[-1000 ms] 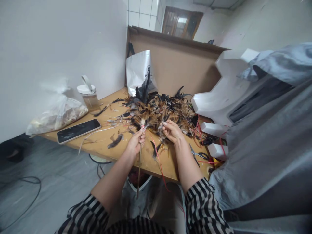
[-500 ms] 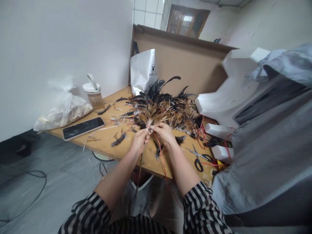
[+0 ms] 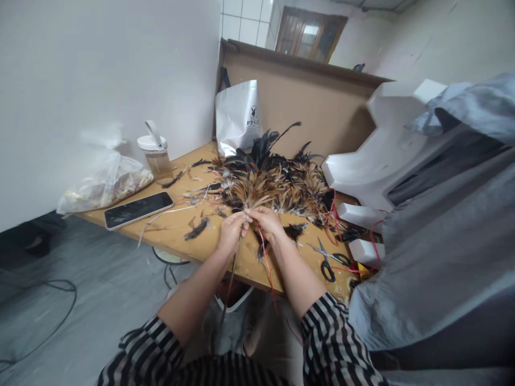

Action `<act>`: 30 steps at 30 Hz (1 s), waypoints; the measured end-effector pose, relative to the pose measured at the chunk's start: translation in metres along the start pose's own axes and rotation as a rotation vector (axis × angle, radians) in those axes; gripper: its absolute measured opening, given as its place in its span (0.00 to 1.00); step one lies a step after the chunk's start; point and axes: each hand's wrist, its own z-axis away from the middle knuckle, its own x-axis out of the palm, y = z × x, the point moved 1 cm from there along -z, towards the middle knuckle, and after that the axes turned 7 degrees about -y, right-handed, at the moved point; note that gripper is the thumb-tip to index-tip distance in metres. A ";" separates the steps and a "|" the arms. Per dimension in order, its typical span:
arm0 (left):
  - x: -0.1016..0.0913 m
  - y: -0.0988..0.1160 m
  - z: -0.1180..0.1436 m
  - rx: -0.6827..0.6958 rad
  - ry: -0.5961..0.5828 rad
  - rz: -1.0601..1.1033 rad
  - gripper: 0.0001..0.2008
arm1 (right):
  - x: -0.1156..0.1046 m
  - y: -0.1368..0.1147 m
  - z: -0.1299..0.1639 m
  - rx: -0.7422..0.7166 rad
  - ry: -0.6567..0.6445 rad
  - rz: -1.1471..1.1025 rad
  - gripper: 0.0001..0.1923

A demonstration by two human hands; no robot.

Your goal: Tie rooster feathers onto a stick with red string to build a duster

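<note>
At the table's near edge, my left hand (image 3: 230,231) and right hand (image 3: 266,222) meet, fingertips touching. Left is closed round a thin stick (image 3: 232,273) that hangs down past the table (image 3: 173,236) edge. Right pinches the red string (image 3: 266,262) at the quill end of a feather bundle (image 3: 257,201); the string trails down between my forearms. Bundle fans away from me, brown and tan, tips over the loose feather pile (image 3: 277,177) just behind it.

Right of my right wrist: black-handled scissors (image 3: 330,260) flat on the table, more red string beyond them, white foam blocks (image 3: 362,214) further right. Left of my hands: one dark stray feather (image 3: 196,229), then a phone (image 3: 139,209) face up. Further back left: clear plastic bag (image 3: 104,185) and lidded bottle (image 3: 155,155). Far end: white shopping bag (image 3: 237,115) against the cardboard panel (image 3: 306,96).
</note>
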 end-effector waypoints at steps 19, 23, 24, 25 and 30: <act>0.005 -0.005 0.002 -0.013 -0.008 -0.175 0.11 | -0.024 -0.004 0.002 0.080 -0.030 -0.050 0.18; 0.006 -0.004 0.003 -0.008 -0.013 -0.177 0.15 | -0.024 0.005 -0.002 0.050 -0.018 -0.067 0.17; 0.006 -0.004 0.002 -0.013 -0.011 -0.170 0.15 | -0.025 0.008 -0.004 0.049 -0.020 -0.073 0.17; 0.006 -0.005 0.002 -0.020 -0.007 -0.160 0.16 | -0.026 0.011 -0.005 0.052 -0.023 -0.080 0.17; 0.005 -0.006 0.001 -0.067 -0.013 -0.128 0.17 | -0.024 0.020 -0.009 0.073 -0.030 -0.125 0.18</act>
